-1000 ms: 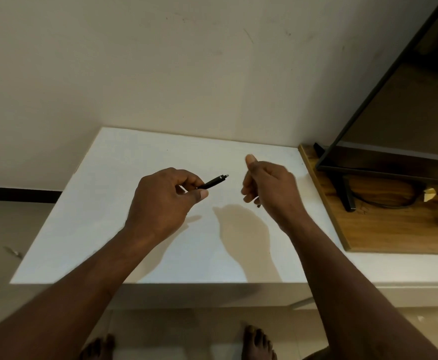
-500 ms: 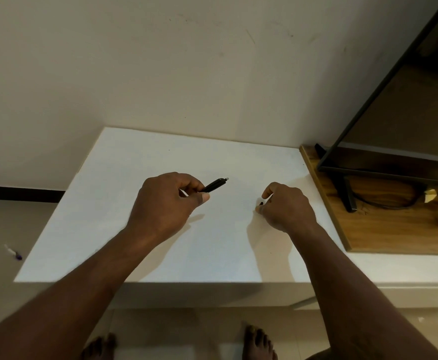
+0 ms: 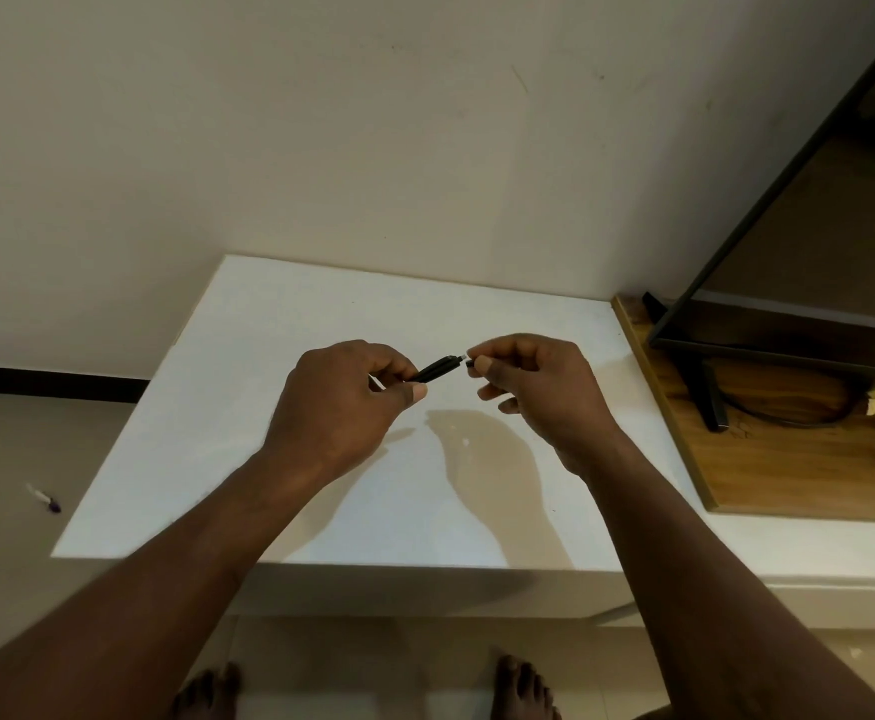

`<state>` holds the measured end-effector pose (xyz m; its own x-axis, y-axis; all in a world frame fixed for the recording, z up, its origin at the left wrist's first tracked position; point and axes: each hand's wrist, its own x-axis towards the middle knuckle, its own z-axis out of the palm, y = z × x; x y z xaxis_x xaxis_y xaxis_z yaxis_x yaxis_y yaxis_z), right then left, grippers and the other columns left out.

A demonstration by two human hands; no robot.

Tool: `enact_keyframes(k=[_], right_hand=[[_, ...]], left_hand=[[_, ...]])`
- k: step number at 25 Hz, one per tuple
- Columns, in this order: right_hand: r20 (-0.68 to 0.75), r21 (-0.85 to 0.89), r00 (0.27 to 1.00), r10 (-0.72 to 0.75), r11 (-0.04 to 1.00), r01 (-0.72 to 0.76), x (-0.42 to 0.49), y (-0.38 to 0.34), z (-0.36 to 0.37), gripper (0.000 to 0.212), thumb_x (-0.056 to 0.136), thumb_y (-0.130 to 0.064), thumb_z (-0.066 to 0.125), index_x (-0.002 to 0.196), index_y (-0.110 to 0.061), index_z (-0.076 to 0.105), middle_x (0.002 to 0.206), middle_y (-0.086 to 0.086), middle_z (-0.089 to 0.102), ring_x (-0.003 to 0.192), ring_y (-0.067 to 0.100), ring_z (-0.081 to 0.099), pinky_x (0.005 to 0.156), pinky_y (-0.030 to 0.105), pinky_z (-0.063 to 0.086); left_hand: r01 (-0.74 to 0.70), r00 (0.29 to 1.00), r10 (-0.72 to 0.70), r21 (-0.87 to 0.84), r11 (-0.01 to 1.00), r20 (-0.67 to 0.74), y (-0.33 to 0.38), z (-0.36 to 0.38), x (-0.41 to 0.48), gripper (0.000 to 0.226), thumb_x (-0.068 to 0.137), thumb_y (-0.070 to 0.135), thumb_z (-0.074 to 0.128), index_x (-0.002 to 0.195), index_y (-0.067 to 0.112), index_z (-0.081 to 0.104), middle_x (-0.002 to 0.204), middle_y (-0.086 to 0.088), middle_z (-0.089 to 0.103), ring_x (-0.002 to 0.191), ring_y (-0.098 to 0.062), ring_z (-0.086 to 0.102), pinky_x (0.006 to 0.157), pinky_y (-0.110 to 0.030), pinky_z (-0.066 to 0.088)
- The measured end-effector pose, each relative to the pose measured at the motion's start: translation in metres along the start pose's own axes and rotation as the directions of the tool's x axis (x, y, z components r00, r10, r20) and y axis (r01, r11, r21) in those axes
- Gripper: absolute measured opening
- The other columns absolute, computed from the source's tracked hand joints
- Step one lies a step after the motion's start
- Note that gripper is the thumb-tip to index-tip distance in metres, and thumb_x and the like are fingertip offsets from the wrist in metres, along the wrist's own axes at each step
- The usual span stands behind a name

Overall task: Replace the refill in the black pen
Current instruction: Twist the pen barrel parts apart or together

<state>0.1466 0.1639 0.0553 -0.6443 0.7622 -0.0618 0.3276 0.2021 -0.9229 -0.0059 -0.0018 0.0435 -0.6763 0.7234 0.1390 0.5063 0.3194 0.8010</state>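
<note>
My left hand (image 3: 344, 407) grips the black pen barrel (image 3: 438, 368) above the white table (image 3: 248, 407), the barrel's open end pointing right and slightly up. My right hand (image 3: 534, 392) is raised level with it and pinches a small dark piece (image 3: 469, 362) between thumb and forefinger, right at the barrel's tip. A pale bit shows where the two meet. Most of the barrel is hidden inside my left fist. I cannot tell what the small piece is.
A wooden board (image 3: 788, 459) lies on the table's right, carrying a dark screen (image 3: 814, 241), its stand and a cable. A small purple-tipped object (image 3: 46, 498) lies on the floor at the left. My bare feet (image 3: 521, 688) stand below the front edge.
My right hand went down to the table surface, picked up a small piece, then rose and moved left to the pen's tip. My left hand stayed nearly still with the barrel.
</note>
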Motion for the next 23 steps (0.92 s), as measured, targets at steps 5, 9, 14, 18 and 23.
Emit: enact_keyframes(k=[5, 9, 14, 18, 23], right_hand=[[0.017, 0.146, 0.999, -0.033, 0.989, 0.03, -0.003, -0.0061, -0.0024, 0.013, 0.097, -0.016, 0.072, 0.103, -0.021, 0.081, 0.096, -0.001, 0.083, 0.078, 0.014, 0.075, 0.067, 0.026, 0.05], [0.015, 0.141, 0.999, -0.033, 0.99, 0.03, -0.0035, -0.0053, -0.0054, 0.011, 0.096, -0.015, 0.073, 0.102, -0.02, 0.081, 0.093, -0.002, 0.083, 0.075, 0.012, 0.075, 0.066, 0.025, 0.05], [0.021, 0.104, 0.999, -0.036, 0.994, 0.034, -0.004, -0.0049, -0.0034, 0.011, 0.096, -0.015, 0.073, 0.101, -0.021, 0.081, 0.091, -0.001, 0.083, 0.075, 0.012, 0.074, 0.065, 0.024, 0.05], [0.03, 0.083, 0.999, -0.043, 0.996, 0.04, -0.0043, -0.0048, -0.0031, 0.011, 0.097, -0.015, 0.073, 0.101, -0.021, 0.081, 0.09, -0.002, 0.083, 0.075, 0.011, 0.074, 0.065, 0.024, 0.05], [0.056, 0.08, 0.997, -0.058, 0.995, 0.053, -0.0043, -0.0062, -0.0017, 0.01, 0.096, -0.016, 0.074, 0.1, -0.023, 0.081, 0.091, 0.001, 0.082, 0.075, 0.012, 0.075, 0.063, 0.022, 0.049]], left_hand=[[-0.004, 1.0, 0.004, 0.028, 1.0, -0.009, 0.0001, 0.0008, 0.0004, 0.004, 0.086, 0.041, 0.08, 0.085, 0.041, 0.075, 0.08, 0.02, 0.069, 0.074, -0.002, 0.065, 0.074, -0.034, 0.057], [-0.014, 1.0, 0.014, 0.032, 0.999, -0.004, 0.0006, 0.0012, -0.0001, 0.004, 0.086, 0.04, 0.079, 0.085, 0.041, 0.076, 0.08, 0.02, 0.069, 0.073, -0.002, 0.065, 0.075, -0.035, 0.057], [-0.024, 1.0, 0.024, 0.027, 0.999, -0.003, 0.0019, 0.0015, -0.0013, 0.004, 0.087, 0.039, 0.079, 0.086, 0.04, 0.076, 0.08, 0.019, 0.07, 0.074, -0.003, 0.065, 0.076, -0.036, 0.057], [-0.024, 1.0, 0.024, 0.037, 0.999, 0.007, 0.0011, 0.0009, -0.0013, 0.003, 0.087, 0.039, 0.079, 0.086, 0.04, 0.076, 0.081, 0.019, 0.07, 0.075, -0.002, 0.064, 0.074, -0.033, 0.055], [-0.025, 1.0, 0.025, 0.039, 0.999, 0.006, 0.0006, 0.0, -0.0006, 0.003, 0.086, 0.039, 0.08, 0.086, 0.039, 0.077, 0.08, 0.019, 0.07, 0.074, -0.001, 0.064, 0.071, -0.03, 0.052]])
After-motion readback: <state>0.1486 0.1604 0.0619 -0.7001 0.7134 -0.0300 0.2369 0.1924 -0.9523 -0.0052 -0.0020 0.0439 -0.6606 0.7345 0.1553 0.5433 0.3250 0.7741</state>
